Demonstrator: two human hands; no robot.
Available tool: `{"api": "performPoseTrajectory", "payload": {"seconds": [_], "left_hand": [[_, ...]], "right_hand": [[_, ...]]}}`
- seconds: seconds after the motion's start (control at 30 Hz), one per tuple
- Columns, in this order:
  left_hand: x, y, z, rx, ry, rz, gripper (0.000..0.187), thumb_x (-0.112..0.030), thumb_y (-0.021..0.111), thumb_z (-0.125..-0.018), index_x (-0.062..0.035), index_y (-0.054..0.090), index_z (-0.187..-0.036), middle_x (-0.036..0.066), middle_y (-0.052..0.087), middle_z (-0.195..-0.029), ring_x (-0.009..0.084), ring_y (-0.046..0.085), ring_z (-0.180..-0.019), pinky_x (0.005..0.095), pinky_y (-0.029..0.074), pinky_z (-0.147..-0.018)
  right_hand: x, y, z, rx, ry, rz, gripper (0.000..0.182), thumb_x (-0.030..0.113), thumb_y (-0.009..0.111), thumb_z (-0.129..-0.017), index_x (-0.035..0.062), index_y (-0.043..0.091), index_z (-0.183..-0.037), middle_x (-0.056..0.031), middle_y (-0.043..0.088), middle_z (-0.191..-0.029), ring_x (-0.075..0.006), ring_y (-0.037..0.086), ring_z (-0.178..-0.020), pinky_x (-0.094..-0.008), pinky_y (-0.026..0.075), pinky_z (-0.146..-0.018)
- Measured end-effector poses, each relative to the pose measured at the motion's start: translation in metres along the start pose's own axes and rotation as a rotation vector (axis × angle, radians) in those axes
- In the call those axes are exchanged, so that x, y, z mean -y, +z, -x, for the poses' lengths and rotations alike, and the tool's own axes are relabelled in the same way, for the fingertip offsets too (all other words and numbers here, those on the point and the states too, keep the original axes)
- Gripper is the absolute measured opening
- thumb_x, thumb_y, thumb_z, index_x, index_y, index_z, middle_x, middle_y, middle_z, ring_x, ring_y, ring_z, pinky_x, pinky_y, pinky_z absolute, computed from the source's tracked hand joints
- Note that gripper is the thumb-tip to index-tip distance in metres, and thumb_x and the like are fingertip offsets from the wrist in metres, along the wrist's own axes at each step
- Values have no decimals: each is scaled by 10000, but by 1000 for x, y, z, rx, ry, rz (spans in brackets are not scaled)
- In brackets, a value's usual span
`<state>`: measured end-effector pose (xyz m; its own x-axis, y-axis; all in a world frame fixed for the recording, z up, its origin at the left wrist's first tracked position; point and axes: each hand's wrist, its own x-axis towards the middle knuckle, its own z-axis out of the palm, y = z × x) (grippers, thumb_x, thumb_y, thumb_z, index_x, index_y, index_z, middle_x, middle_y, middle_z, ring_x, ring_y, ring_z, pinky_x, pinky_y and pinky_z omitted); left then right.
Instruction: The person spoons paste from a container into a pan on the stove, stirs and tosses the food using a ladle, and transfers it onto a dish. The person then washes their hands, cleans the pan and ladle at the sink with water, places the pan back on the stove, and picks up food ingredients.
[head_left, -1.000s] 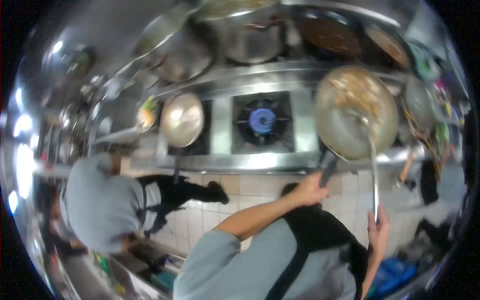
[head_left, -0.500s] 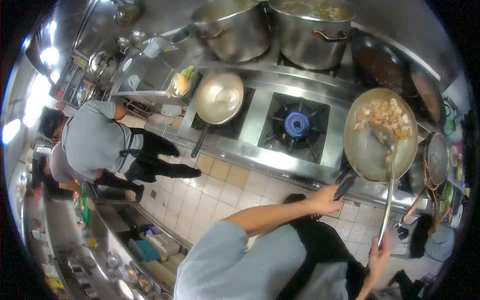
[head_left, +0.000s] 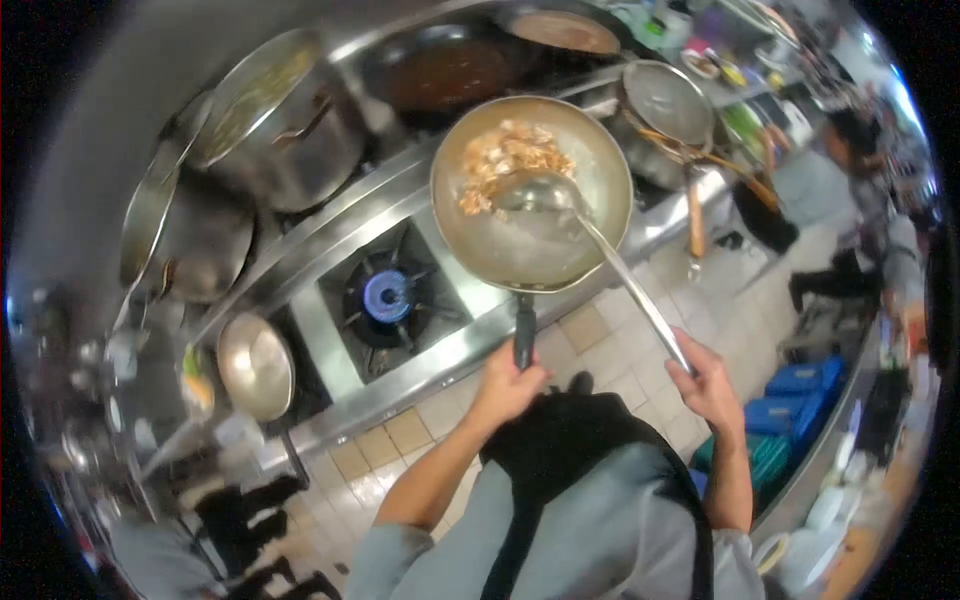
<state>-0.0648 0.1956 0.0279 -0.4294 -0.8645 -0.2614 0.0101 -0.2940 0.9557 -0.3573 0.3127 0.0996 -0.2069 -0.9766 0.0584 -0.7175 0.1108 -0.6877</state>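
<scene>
My left hand point(head_left: 505, 383) grips the black handle of a wide metal wok point(head_left: 560, 255), held above the steel stove edge. Pale fried food point(head_left: 505, 158) lies in the wok's far-left part. My right hand point(head_left: 708, 380) holds the long handle of a steel ladle point(head_left: 540, 192), whose bowl rests inside the wok beside the food. I wear a grey shirt and a black apron.
A lit burner with a blue flame point(head_left: 388, 293) sits left of the wok. A smaller empty pan point(head_left: 255, 365) stands further left, and large stockpots point(head_left: 275, 125) stand behind. A person point(head_left: 860, 190) works at the right. Blue crates point(head_left: 805, 395) lie on the tiled floor.
The view has swung round, so the stove now runs diagonally. The wok has come from the right toward the centre, with both hands still holding wok and ladle.
</scene>
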Motion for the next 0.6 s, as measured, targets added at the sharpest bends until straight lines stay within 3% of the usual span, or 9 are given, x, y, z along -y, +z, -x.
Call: {"api": "performPoseTrajectory", "payload": {"seconds": [0.13, 0.2, 0.23, 0.3, 0.37, 0.43, 0.5, 0.53, 0.6], "left_hand": [[-36, -2, -9, 80, -205, -8, 171, 27, 649, -799, -44, 516, -879, 48, 594, -721, 126, 615, -616, 276, 505, -547], [-44, -5, -18, 130, -242, -83, 174, 4, 663, -793, -41, 521, -882, 50, 598, -725, 127, 613, -616, 264, 499, -545], [-58, -5, -19, 117, -272, -202, 171, -9, 665, -792, -38, 520, -877, 55, 602, -729, 127, 612, -615, 261, 498, -545], [-76, -1, -23, 157, -304, -292, 173, -31, 671, -785, -33, 517, -864, 68, 615, -735, 133, 613, -614, 261, 494, -545], [-106, -13, -49, 246, -319, -434, 164, -25, 668, -785, -28, 523, -863, 71, 618, -713, 142, 616, -609, 275, 497, -552], [-143, -3, -71, 309, -292, -558, 161, -12, 665, -775, -35, 525, -851, 63, 610, -681, 140, 610, -596, 264, 482, -543], [-161, 11, -92, 317, -271, -548, 147, 1, 662, -758, -30, 536, -827, 49, 595, -674, 131, 586, -583, 262, 465, -546], [-224, -96, -102, 362, -263, -510, 147, 1, 662, -758, -30, 536, -827, 49, 595, -674, 131, 586, -583, 262, 465, -546], [-245, -131, -146, 567, -261, -620, 151, 15, 652, -752, -32, 532, -830, 54, 598, -679, 139, 607, -597, 258, 464, -548]], "right_hand": [[26, -8, 12, 14, 268, -75, 445, 91, 698, -889, -6, 582, -1307, -151, 673, -941, -182, 615, -816, -307, 505, -739], [21, -1, 20, -119, 321, -203, 436, 102, 690, -904, -5, 580, -1313, -94, 673, -936, -154, 592, -794, -319, 506, -715], [29, -8, 21, -70, 415, -211, 461, 133, 676, -929, -4, 550, -1350, -44, 659, -968, -118, 568, -806, -307, 501, -718], [11, 11, 30, -229, 314, -436, 496, 150, 659, -948, -4, 505, -1394, -24, 642, -996, -98, 554, -819, -286, 494, -719], [39, 7, 7, -151, 546, -662, 518, 162, 639, -967, 8, 467, -1431, -30, 641, -1004, -89, 556, -851, -271, 488, -729], [33, 29, -8, -375, 332, -788, 500, 150, 625, -979, 9, 463, -1431, -14, 625, -934, -74, 555, -731, -249, 472, -612], [27, 41, -11, -505, 337, -965, 500, 131, 619, -980, 8, 452, -1435, -6, 613, -887, -59, 531, -662, -235, 448, -556], [143, 78, -57, -498, 315, -1026, 500, 111, 612, -981, 8, 440, -1439, 1, 602, -840, -45, 507, -594, -222, 423, -499], [175, 109, -88, -587, 320, -1035, 501, 94, 608, -979, 10, 434, -1441, 8, 585, -799, -38, 485, -552, -217, 399, -465]]}}
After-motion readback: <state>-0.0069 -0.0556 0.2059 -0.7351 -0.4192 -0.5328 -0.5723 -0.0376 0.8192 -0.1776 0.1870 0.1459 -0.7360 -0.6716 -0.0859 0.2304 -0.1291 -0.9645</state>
